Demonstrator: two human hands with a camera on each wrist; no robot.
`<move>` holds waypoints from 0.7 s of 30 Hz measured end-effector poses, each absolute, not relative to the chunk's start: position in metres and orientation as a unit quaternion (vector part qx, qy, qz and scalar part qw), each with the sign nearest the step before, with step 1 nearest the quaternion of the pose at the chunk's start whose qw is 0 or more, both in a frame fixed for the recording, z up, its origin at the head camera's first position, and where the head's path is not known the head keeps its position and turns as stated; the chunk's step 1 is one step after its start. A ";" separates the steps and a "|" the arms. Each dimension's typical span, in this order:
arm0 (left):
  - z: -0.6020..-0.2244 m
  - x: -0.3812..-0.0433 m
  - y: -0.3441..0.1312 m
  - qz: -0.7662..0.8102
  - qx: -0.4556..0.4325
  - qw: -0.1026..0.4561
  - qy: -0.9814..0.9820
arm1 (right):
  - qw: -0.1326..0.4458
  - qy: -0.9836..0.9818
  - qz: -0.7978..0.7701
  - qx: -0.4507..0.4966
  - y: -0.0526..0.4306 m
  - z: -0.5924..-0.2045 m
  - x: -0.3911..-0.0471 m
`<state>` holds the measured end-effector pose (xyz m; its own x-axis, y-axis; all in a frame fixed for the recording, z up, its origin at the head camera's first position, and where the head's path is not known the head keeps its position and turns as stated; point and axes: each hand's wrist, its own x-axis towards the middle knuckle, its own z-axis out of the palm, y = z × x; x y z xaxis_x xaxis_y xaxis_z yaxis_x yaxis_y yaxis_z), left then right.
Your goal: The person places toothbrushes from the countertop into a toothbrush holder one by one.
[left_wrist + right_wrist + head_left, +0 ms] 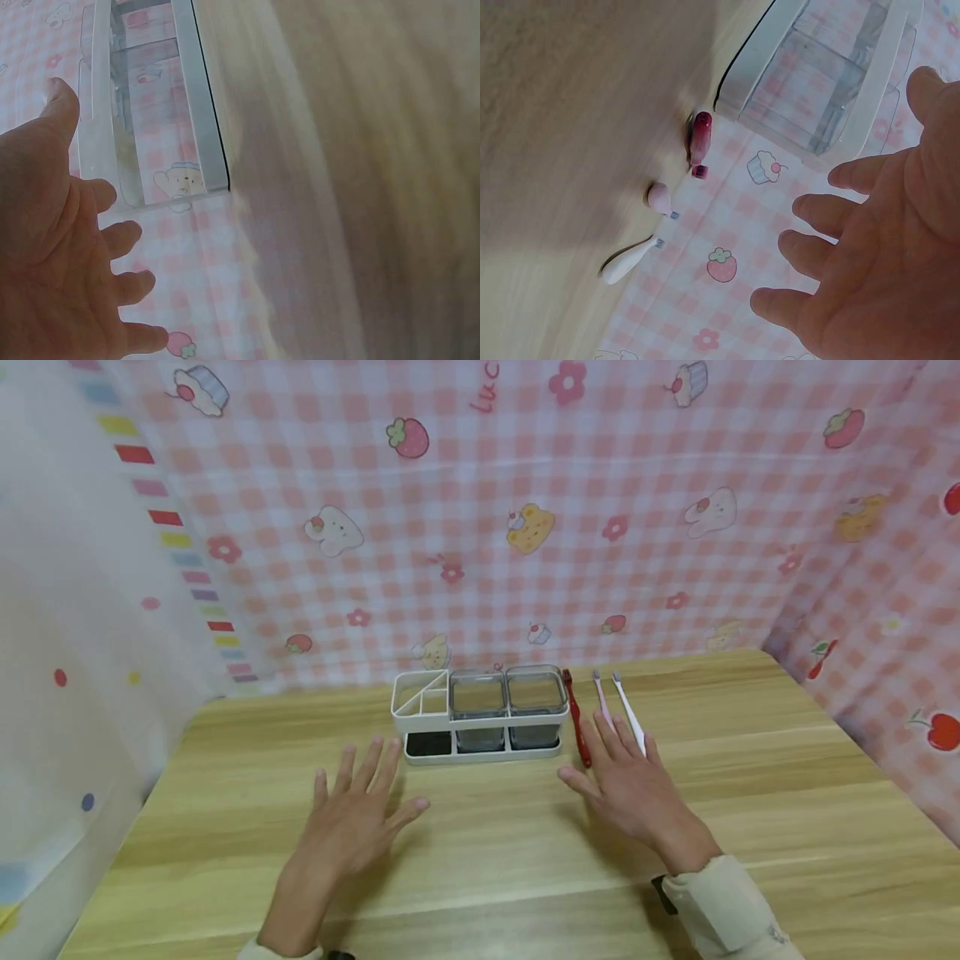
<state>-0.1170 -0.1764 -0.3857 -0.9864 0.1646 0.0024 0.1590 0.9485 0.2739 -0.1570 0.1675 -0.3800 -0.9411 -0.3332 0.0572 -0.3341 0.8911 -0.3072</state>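
Note:
A white toothbrush holder [420, 724] stands on the wooden table, with a divided compartment at its left and two clear cups [478, 697] in its other slots. To its right lie a red toothbrush [576, 718], a pink toothbrush [602, 693] and a white toothbrush [628, 712], bristle ends toward the wall. My left hand [348, 827] is spread, palm down, in front of the holder's left end and holds nothing. Fingers spread too, my right hand [630, 785] hovers over the table and overlaps the lower ends of the pink and white toothbrushes in the head view.
A pink checked cloth [480, 527] with cartoon prints hangs behind the table, close to the holder. Similar cloth hangs on the right, and a white dotted one [75, 610] on the left. The wooden tabletop [480, 860] stretches in front of the holder.

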 end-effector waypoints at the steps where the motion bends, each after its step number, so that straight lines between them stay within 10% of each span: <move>1: -0.386 -0.117 -0.177 0.138 0.081 0.010 0.987 | 0.002 -0.972 0.158 0.173 0.167 -0.380 -0.157; 21: -0.378 -0.116 -0.176 0.125 0.072 0.007 0.989 | -0.008 -0.970 0.152 0.189 0.163 -0.374 -0.155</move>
<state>-0.1160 -0.1763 -0.3780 -0.9894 0.1451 0.0049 0.1418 0.9581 0.2488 -0.1552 0.1633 -0.3739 -0.9284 -0.3690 0.0430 -0.3645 0.8822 -0.2980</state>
